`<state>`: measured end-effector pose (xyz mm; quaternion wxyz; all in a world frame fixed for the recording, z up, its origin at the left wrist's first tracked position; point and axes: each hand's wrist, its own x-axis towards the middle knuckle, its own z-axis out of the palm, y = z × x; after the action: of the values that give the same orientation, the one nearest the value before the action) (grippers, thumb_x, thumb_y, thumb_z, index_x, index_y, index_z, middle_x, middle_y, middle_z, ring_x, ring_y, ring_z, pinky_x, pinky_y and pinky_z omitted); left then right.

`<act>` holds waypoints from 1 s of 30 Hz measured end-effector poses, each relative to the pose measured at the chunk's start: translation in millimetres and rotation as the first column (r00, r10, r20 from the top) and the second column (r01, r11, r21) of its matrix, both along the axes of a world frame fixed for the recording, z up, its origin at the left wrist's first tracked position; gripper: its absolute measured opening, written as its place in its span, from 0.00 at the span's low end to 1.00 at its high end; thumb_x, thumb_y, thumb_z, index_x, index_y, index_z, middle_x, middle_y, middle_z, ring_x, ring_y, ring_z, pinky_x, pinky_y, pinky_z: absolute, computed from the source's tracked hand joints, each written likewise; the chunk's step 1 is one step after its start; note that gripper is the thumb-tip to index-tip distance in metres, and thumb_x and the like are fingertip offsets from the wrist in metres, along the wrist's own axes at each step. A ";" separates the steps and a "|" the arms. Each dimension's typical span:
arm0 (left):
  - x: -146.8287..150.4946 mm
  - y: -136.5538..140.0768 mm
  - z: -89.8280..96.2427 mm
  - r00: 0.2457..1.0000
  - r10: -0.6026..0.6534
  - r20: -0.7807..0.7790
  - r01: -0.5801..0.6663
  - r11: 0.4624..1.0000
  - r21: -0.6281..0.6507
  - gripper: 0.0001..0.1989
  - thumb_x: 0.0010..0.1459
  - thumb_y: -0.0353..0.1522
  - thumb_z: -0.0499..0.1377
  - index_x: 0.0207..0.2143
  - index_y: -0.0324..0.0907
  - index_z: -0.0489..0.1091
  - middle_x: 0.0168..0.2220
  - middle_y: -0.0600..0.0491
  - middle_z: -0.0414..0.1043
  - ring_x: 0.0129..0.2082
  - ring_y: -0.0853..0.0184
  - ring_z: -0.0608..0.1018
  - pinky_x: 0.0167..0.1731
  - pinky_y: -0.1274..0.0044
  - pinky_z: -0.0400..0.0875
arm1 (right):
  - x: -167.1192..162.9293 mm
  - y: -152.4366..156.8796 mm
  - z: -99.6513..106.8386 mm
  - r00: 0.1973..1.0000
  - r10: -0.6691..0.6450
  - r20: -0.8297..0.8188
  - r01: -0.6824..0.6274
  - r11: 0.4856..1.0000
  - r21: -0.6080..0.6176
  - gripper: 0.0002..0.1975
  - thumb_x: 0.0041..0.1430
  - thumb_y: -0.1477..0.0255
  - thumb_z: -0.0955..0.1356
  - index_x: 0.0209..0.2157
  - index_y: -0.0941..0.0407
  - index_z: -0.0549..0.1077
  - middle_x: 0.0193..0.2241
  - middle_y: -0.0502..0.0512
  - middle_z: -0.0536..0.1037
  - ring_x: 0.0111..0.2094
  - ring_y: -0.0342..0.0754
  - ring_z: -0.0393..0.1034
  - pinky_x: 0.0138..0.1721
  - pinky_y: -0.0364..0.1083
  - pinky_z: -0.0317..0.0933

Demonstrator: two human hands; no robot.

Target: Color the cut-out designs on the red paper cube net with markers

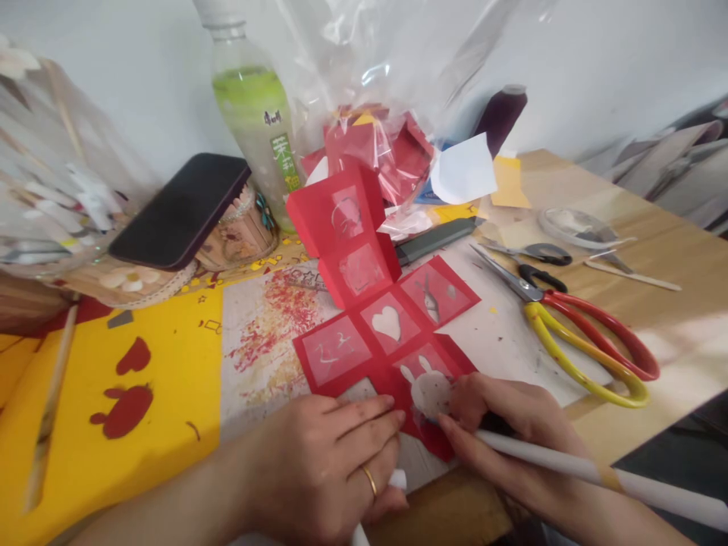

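Well, red card (365,334) over table (682,311), wall (614,61) behind

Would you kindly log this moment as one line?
Left hand: at red folded paper | Right hand: holding white stick, at white rabbit | Nearby: large scissors, phone, bottle

"茉莉" on the drink bottle (249,114)

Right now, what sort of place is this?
Likely a craft table: big scissors, a red card, and red cutouts lying on yellow paper.
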<state>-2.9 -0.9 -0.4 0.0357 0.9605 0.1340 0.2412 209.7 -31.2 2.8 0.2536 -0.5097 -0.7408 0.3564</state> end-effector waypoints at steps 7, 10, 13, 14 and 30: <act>-0.3 -0.3 1.5 1.000 0.001 -0.010 -0.001 1.000 -0.005 0.13 0.61 0.31 0.50 0.34 0.35 0.73 0.38 0.51 0.77 0.38 0.64 0.78 0.25 0.78 0.76 | 0.1 -0.2 -1.2 1.000 0.007 -0.016 -0.007 1.000 0.011 0.12 0.55 0.74 0.63 0.19 0.55 0.57 0.16 0.46 0.64 0.18 0.39 0.59 0.20 0.39 0.54; -0.4 -0.4 1.1 1.000 0.002 -0.017 -0.002 1.000 -0.006 0.13 0.61 0.31 0.50 0.34 0.35 0.73 0.38 0.52 0.77 0.38 0.65 0.78 0.25 0.78 0.76 | 0.2 0.0 -0.9 1.000 0.011 -0.013 -0.011 1.000 0.003 0.12 0.55 0.74 0.63 0.20 0.55 0.57 0.16 0.45 0.64 0.18 0.39 0.59 0.19 0.39 0.54; -0.3 -0.8 1.0 1.000 0.003 -0.022 -0.003 1.000 -0.006 0.13 0.61 0.31 0.50 0.35 0.35 0.73 0.39 0.52 0.76 0.38 0.65 0.78 0.25 0.78 0.76 | 1.1 0.3 -0.8 1.000 0.016 -0.018 -0.016 1.000 -0.006 0.13 0.55 0.74 0.63 0.19 0.55 0.57 0.16 0.45 0.64 0.18 0.38 0.58 0.20 0.39 0.54; -0.3 -0.9 1.1 1.000 0.003 -0.024 -0.003 1.000 -0.005 0.13 0.61 0.31 0.50 0.35 0.35 0.73 0.39 0.52 0.76 0.38 0.65 0.78 0.24 0.78 0.76 | 1.4 0.3 -0.9 1.000 0.006 -0.020 -0.007 1.000 -0.016 0.13 0.55 0.73 0.63 0.19 0.55 0.57 0.16 0.45 0.64 0.18 0.39 0.58 0.20 0.39 0.55; 0.2 -0.7 1.6 1.000 -0.005 -0.020 0.005 1.000 0.011 0.13 0.61 0.31 0.50 0.34 0.35 0.73 0.38 0.51 0.76 0.38 0.64 0.78 0.25 0.78 0.75 | 2.7 -1.2 -7.0 1.000 -0.026 -0.010 0.025 0.997 -0.072 0.12 0.56 0.69 0.64 0.20 0.56 0.60 0.18 0.46 0.68 0.20 0.39 0.61 0.21 0.39 0.56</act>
<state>-2.8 -1.6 1.2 0.0298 0.9634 0.1305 0.2322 212.4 -32.5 -4.2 0.2435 -0.5261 -0.7196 0.3823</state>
